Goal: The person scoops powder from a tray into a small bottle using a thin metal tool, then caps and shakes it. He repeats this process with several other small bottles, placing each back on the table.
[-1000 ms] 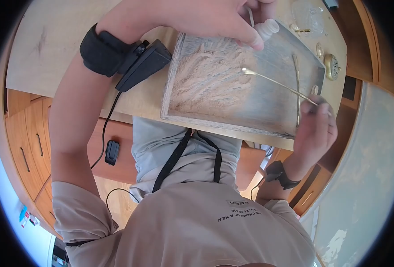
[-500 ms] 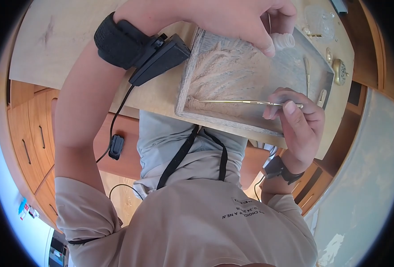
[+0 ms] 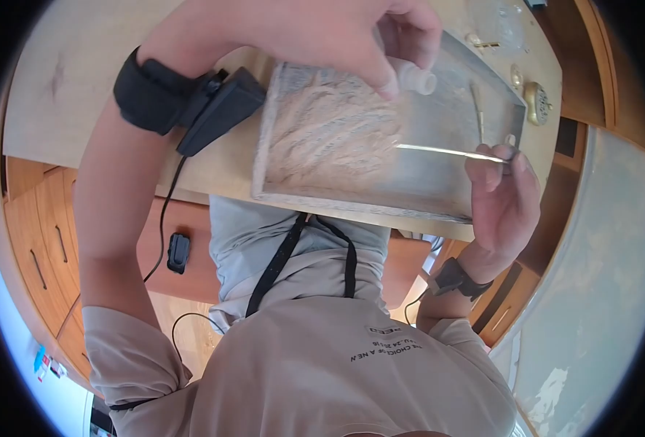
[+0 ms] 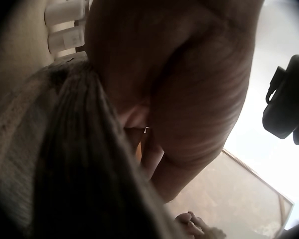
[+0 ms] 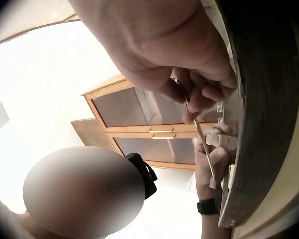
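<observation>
A small white bottle (image 3: 417, 79) is held on its side by my left hand (image 3: 344, 36) above the far part of the tray (image 3: 439, 186), its mouth facing right. Tan powder (image 3: 330, 135) covers the tray's left half in streaks. Over the tray's middle, my right hand (image 3: 507, 197) pinches the end of a thin metal spoon (image 3: 446, 150), its tip pointing left, a little nearer my body than the bottle. The right wrist view shows the spoon's shaft (image 5: 203, 139) crossing before the left hand and bottle (image 5: 220, 141). In the left wrist view, the left fingers are mostly hidden.
Another thin metal tool (image 3: 478, 109) lies in the tray's right part. Beyond the right rim stand a round brass container (image 3: 536, 103) and clear containers (image 3: 508, 29). White bottles (image 4: 65, 12) appear past the tray rim (image 4: 84, 129). A black cable (image 3: 164, 233) hangs from the left wrist device.
The spoon tip first dips to the powder near the tray's front left, then draws back right with my right hand. My left hand keeps holding the bottle over the tray.
</observation>
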